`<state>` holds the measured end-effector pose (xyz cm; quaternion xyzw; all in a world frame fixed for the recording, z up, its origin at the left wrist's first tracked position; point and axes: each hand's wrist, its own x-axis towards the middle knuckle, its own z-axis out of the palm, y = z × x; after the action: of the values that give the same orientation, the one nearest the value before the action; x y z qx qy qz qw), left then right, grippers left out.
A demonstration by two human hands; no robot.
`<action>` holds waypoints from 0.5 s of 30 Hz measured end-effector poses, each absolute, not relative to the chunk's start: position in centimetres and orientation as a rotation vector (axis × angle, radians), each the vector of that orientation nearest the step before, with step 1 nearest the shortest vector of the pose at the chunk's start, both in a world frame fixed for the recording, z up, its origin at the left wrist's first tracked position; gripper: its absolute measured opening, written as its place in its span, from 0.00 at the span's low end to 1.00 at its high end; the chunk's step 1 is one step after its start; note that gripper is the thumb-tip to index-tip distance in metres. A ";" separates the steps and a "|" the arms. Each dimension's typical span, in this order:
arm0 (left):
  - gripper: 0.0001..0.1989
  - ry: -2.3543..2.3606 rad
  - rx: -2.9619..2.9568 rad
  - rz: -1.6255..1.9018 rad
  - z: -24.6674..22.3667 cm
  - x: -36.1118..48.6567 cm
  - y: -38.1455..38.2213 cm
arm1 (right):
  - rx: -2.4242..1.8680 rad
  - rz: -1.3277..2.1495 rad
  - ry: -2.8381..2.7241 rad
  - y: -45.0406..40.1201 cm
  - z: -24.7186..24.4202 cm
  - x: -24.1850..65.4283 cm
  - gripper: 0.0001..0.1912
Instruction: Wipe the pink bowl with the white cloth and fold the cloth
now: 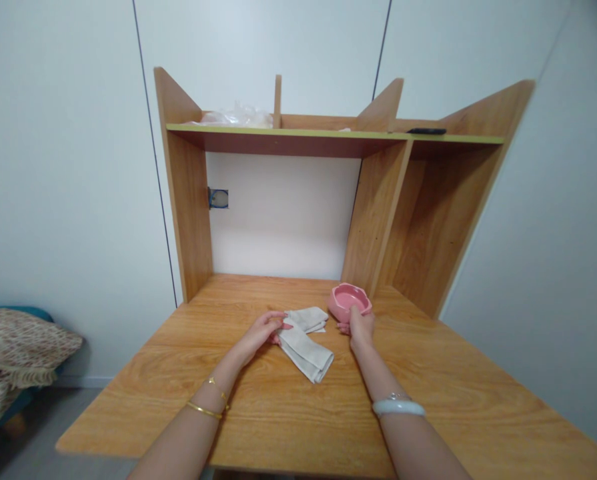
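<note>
My left hand [269,329] is closed on the left end of a light grey cloth [305,350], thumb and fingers pinching the fold. The cloth is folded into two strips that spread to the right in a V shape over the desk. To the right of it, my right hand [360,327] grips a pink bowl [339,311] by its near rim, thumb over the edge and fingers underneath. The bowl is shallow, with a glossy inside and an angular, wavy rim. It is tilted a little toward me, and nothing shows inside it. Whether its base touches the desk I cannot tell.
A wooden desk [178,380] carries a hutch with upright panels [378,213] behind my hands. On its upper shelf [298,133] lie a clear plastic bag [238,116] and a dark flat object [427,131]. A wall socket box [219,199] shows at left, and a patterned blanket [23,340] beyond the desk.
</note>
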<state>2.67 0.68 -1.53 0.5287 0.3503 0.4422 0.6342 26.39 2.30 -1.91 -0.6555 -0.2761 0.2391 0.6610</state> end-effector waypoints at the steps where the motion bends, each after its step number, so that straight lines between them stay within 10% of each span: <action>1: 0.15 0.800 1.205 1.011 -1.5 2.7 0.7 | -1.504 0.524 -0.604 2.2 -1.9 26.6 0.22; 15: 0.13 0.790 1.213 1.011 -1.7 2.7 0.9 | -1.559 0.488 -0.624 2.1 -2.3 27.5 0.23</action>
<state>2.71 0.88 -1.74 0.5308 0.3458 0.4423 0.6348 27.55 2.07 -2.31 -0.6838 -0.2736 0.2142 0.6417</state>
